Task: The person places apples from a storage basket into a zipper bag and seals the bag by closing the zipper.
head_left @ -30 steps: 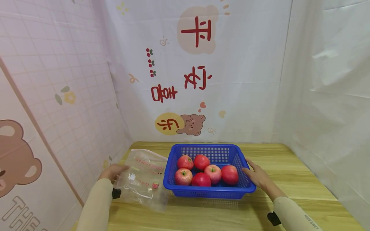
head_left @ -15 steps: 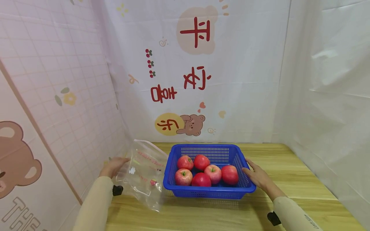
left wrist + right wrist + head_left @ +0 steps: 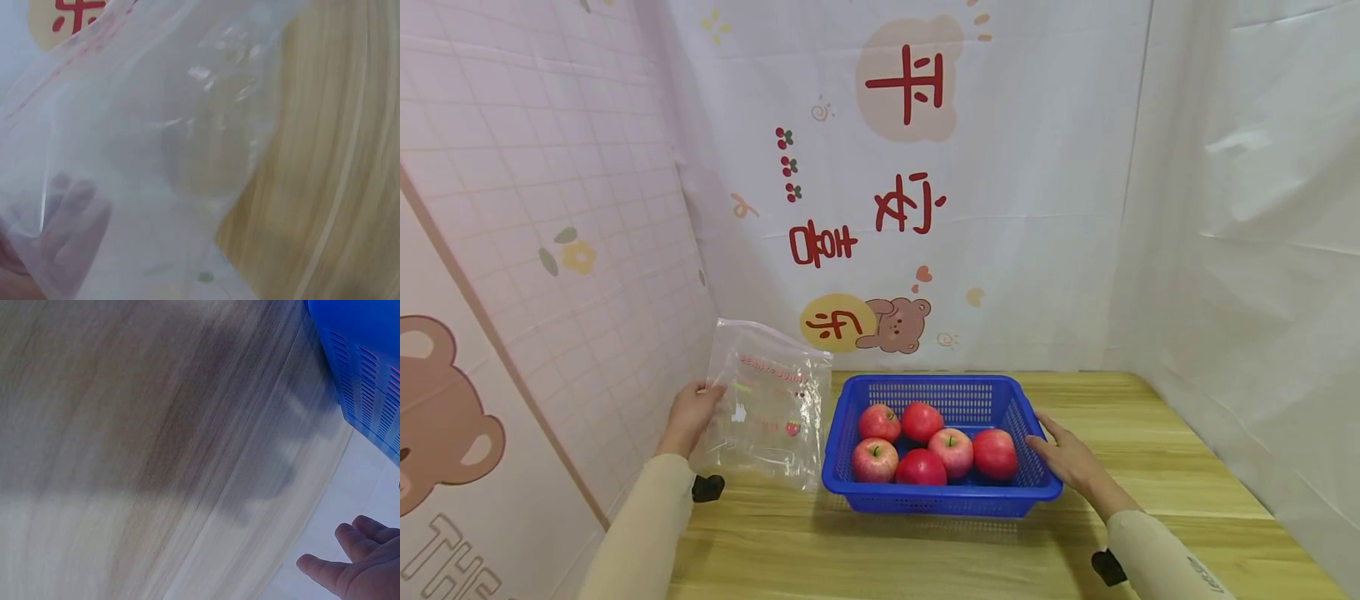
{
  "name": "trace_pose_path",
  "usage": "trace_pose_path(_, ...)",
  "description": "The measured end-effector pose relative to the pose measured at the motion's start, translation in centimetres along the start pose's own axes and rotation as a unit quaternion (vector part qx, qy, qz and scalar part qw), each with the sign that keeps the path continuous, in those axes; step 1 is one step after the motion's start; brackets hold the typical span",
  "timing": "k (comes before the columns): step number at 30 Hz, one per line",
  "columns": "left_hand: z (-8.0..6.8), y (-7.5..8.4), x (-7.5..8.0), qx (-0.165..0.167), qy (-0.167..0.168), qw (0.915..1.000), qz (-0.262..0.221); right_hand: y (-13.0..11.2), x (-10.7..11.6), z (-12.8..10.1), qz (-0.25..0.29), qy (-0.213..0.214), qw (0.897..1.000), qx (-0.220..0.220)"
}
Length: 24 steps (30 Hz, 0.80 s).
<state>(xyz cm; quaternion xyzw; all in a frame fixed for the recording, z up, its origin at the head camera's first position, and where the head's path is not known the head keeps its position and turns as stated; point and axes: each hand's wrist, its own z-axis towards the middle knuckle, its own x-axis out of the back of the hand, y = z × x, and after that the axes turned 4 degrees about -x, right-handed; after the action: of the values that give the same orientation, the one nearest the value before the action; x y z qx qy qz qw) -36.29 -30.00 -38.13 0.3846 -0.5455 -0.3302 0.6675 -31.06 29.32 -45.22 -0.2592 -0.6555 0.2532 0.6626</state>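
Observation:
A clear plastic zip bag (image 3: 771, 404) with red print hangs upright above the table's left side; my left hand (image 3: 691, 414) pinches its left edge. The left wrist view shows the bag (image 3: 162, 144) close up, with fingers (image 3: 72, 219) seen through the film. A blue plastic basket (image 3: 942, 493) stands at the middle of the wooden table (image 3: 1150, 450) and holds several red apples (image 3: 951, 450). My right hand (image 3: 1067, 458) rests with straight fingers against the basket's right rim. The right wrist view shows the basket's wall (image 3: 369, 369) and the fingertips (image 3: 350, 562).
Printed cloth screens close in the table on the left, back and right. A white sheet (image 3: 1247, 250) hangs along the right side. Bare wood lies in front of the basket and to its right.
My left hand has lifted the bag from lying flat on the table to hanging upright beside the basket. The right hand and basket have stayed put.

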Motion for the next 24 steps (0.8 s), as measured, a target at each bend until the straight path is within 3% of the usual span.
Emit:
trace_pose_path(4,0.0,0.4,-0.8,-0.017,0.061,0.9980,0.003,0.0,0.0,0.0,0.002,0.002,1.000,0.002)
trace_pose_path(9,-0.4,0.9,-2.0,-0.040,0.137,0.9895,-0.021,-0.1,0.0,0.0,0.004,0.002,1.000,0.004)
trace_pose_path(15,-1.6,1.1,-3.7,-0.078,0.185,0.9788,-0.040,-0.1,0.0,-0.1,0.007,0.003,1.000,0.002)
trace_pose_path(21,-2.6,0.9,-5.5,-0.127,0.242,0.9606,-0.051,0.2,-0.2,0.1,0.012,0.008,1.000,0.012)
trace_pose_path(24,-3.4,0.7,-6.5,-0.142,0.269,0.9506,-0.063,0.3,-0.2,0.2,-0.010,0.016,1.000,0.023)
